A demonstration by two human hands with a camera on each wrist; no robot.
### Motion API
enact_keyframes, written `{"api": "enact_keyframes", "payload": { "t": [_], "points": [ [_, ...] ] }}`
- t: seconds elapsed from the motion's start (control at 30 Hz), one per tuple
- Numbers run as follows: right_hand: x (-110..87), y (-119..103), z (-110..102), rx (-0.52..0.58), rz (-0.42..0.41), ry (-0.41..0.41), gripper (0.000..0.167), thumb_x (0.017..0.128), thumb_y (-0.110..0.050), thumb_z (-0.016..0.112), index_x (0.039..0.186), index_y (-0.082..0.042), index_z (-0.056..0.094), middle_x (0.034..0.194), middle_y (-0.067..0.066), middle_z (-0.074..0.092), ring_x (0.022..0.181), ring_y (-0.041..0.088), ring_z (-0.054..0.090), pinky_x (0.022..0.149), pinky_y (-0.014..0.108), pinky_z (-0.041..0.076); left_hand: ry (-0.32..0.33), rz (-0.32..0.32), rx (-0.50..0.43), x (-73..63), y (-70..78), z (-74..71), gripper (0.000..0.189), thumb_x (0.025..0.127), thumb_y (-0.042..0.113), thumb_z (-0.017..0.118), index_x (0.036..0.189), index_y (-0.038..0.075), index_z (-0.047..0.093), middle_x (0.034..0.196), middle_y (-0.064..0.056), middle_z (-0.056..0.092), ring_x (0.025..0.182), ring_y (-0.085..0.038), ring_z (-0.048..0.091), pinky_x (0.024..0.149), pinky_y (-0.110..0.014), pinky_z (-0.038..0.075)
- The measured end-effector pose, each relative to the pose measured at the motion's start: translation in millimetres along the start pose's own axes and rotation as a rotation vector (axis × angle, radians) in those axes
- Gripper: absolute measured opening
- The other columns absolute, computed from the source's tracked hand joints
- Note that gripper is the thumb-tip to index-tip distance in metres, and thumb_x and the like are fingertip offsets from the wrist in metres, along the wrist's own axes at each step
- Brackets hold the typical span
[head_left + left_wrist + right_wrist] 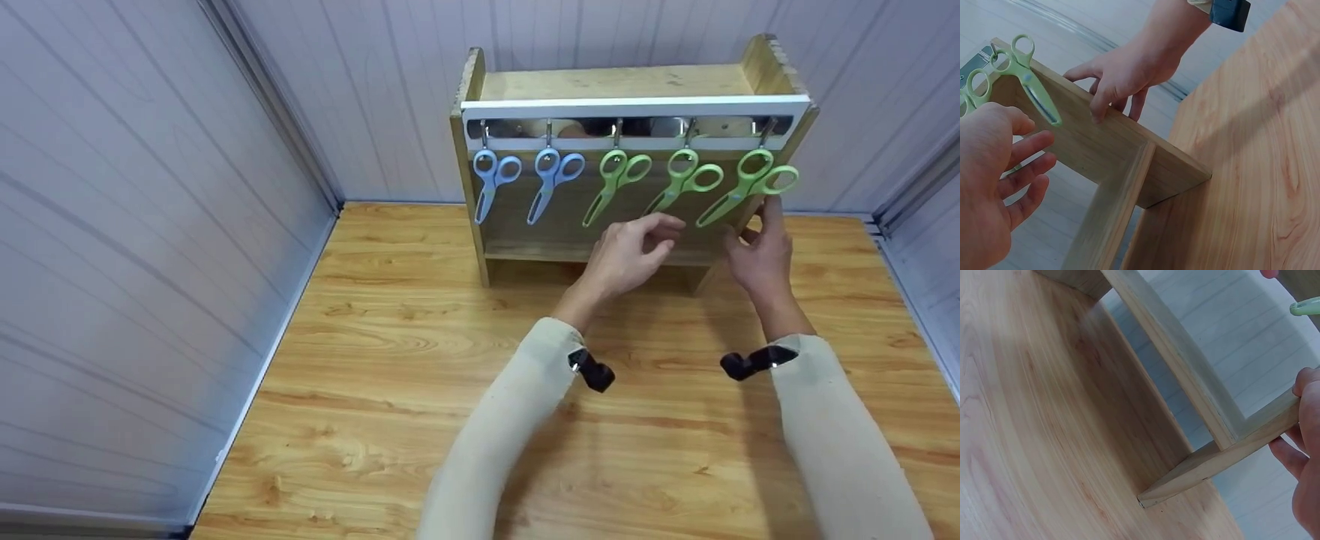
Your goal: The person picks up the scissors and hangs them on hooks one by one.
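A wooden rack (484,247) stands against the back wall, with a white hook rail (637,103) along its front. Two blue scissors, one nearer the middle (553,176) and one at the left end (491,176), hang from hooks. To their right hang three green scissors: the left (615,180), the middle (681,180) and the right-end pair (750,184). My left hand (630,251), fingers loosely bent and holding nothing, is just below the middle green pair. My right hand (761,259) grips the rack's right side panel (1112,115), thumb inside and fingers outside.
Wood-grain flooring (360,360) spreads in front of the rack. Pale panelled walls (150,225) rise at the left, back and right. A lower shelf board (1179,365) joins the rack's side panels.
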State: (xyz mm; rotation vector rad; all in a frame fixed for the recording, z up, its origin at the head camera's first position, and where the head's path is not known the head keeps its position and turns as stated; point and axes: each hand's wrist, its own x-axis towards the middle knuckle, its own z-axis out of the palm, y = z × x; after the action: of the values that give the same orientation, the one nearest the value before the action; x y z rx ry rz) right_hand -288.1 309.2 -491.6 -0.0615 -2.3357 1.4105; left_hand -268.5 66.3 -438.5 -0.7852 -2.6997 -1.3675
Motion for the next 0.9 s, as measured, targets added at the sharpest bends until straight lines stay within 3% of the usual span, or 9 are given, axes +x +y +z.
{"api": "enact_keyframes", "payload": {
  "t": [0.23, 0.3, 0.4, 0.5, 0.6, 0.9],
  "points": [
    [-1.1, -1, -2, -0.006, -0.031, -0.01, 0.072, 0.106, -0.002, 0.064, 0.171, -0.016, 0.039, 0.162, 0.016, 0.057, 0.156, 0.03, 0.055, 0.123, 0.045, 0.055, -0.009, 0.005, 0.004, -4.0, 0.6, -4.7, 0.03, 0.115, 0.02, 0.064, 0.143, 0.021, 0.075, 0.138, 0.006, 0.082, 0.123, -0.005, 0.075, 0.103, -0.014, 0.053],
    [-2.1, -1, -3, -0.009, -0.052, 0.006, 0.07, 0.105, -0.002, 0.067, 0.17, -0.014, 0.043, 0.156, 0.012, 0.061, 0.149, 0.024, 0.059, 0.12, 0.035, 0.058, -0.013, 0.005, 0.012, -5.8, 1.2, -6.3, 0.03, 0.115, 0.021, 0.064, 0.144, 0.021, 0.075, 0.138, 0.006, 0.082, 0.124, -0.006, 0.075, 0.105, -0.015, 0.053],
    [-5.4, 1, -5, 0.012, -0.094, 0.056, 0.064, 0.104, -0.003, 0.073, 0.164, -0.009, 0.054, 0.14, -0.005, 0.066, 0.133, 0.006, 0.064, 0.108, 0.016, 0.058, -0.019, 0.014, 0.031, -9.4, 1.9, -9.7, 0.03, 0.115, 0.021, 0.064, 0.144, 0.021, 0.075, 0.138, 0.006, 0.082, 0.125, -0.007, 0.075, 0.106, -0.016, 0.053],
    [-8.4, 2, -6, 0.063, -0.125, 0.112, 0.054, 0.102, -0.004, 0.078, 0.154, -0.004, 0.065, 0.121, -0.022, 0.067, 0.111, -0.01, 0.067, 0.095, 0.006, 0.056, -0.023, 0.032, 0.062, -12.5, 1.6, -13.9, 0.03, 0.115, 0.02, 0.064, 0.143, 0.021, 0.075, 0.137, 0.006, 0.083, 0.124, -0.008, 0.076, 0.104, -0.018, 0.055],
    [-11.6, 4, -9, 0.076, -0.136, 0.155, 0.042, 0.102, -0.007, 0.078, 0.142, -0.001, 0.073, 0.105, -0.03, 0.068, 0.096, -0.016, 0.07, 0.089, 0.005, 0.055, -0.026, 0.055, 0.097, -15.1, 0.7, -18.7, 0.03, 0.114, 0.019, 0.065, 0.142, 0.02, 0.076, 0.136, 0.006, 0.084, 0.119, -0.008, 0.078, 0.101, -0.02, 0.056],
    [-21.5, 12, -18, -0.015, -0.206, 0.243, 0.014, 0.102, -0.002, 0.072, 0.101, 0.011, 0.078, 0.082, -0.046, 0.064, 0.076, -0.025, 0.061, 0.07, 0.0, 0.045, -0.034, 0.114, 0.156, -31.8, -2.2, -34.7, 0.028, 0.114, 0.019, 0.065, 0.139, 0.018, 0.077, 0.136, 0.003, 0.084, 0.123, -0.014, 0.08, 0.11, -0.027, 0.058]
  ]
}}
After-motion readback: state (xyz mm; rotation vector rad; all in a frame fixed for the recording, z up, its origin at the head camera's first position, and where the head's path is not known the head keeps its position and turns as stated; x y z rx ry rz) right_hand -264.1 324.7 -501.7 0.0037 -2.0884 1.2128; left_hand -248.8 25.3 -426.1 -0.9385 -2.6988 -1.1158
